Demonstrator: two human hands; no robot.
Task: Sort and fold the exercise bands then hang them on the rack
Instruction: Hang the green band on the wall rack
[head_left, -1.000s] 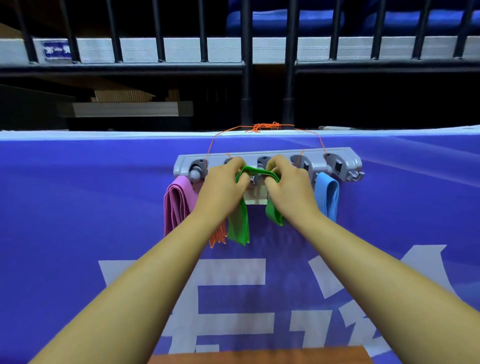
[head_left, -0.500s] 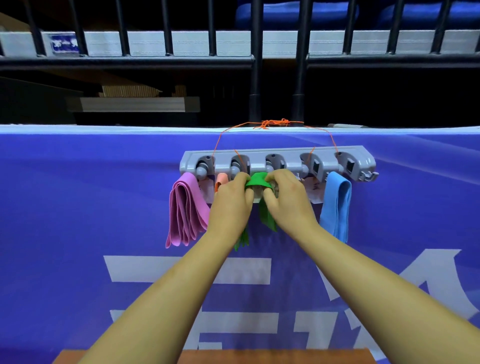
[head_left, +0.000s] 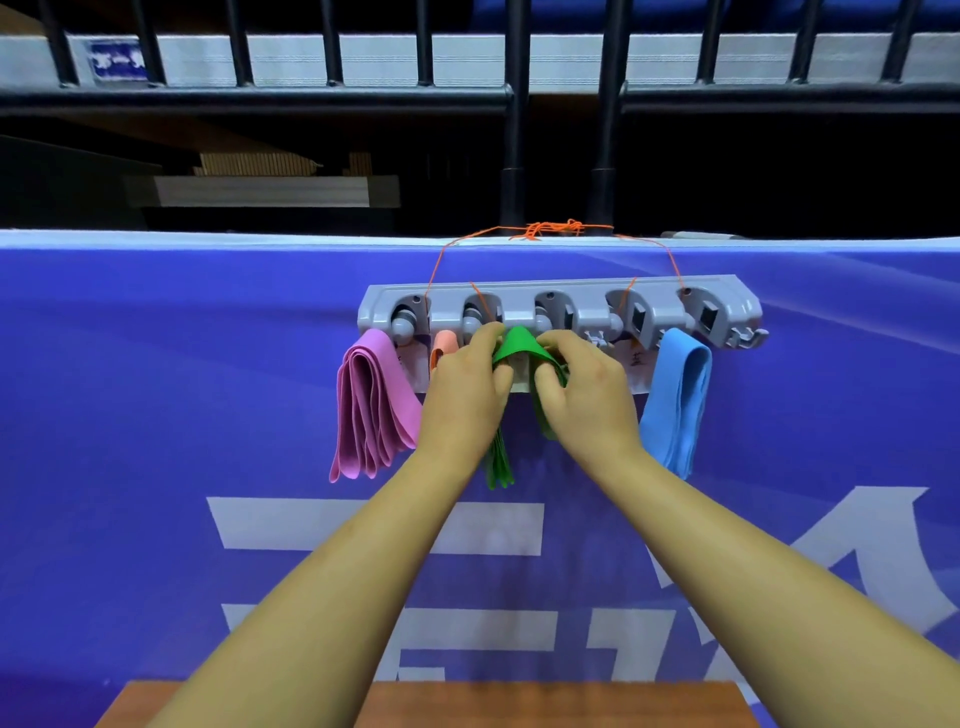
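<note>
A grey rack (head_left: 561, 306) with several pegs hangs by orange string on a blue banner. A folded pink band (head_left: 371, 410) hangs from its left peg, a blue band (head_left: 675, 400) from a peg at the right, and an orange band (head_left: 444, 345) shows beside my left hand. A green band (head_left: 519, 343) is draped at the middle peg, its tail hanging below. My left hand (head_left: 462, 389) and my right hand (head_left: 587, 384) both pinch the green band's top fold, one on each side.
The blue banner (head_left: 156, 415) with white lettering covers the wall in front. Black railing bars (head_left: 511, 104) rise above it. A brown wooden surface (head_left: 519, 706) lies at the bottom edge.
Both hands have lowered the green band's loop onto the middle peg and drawn closer together; the band now sits folded over it. The view has shifted slightly.
</note>
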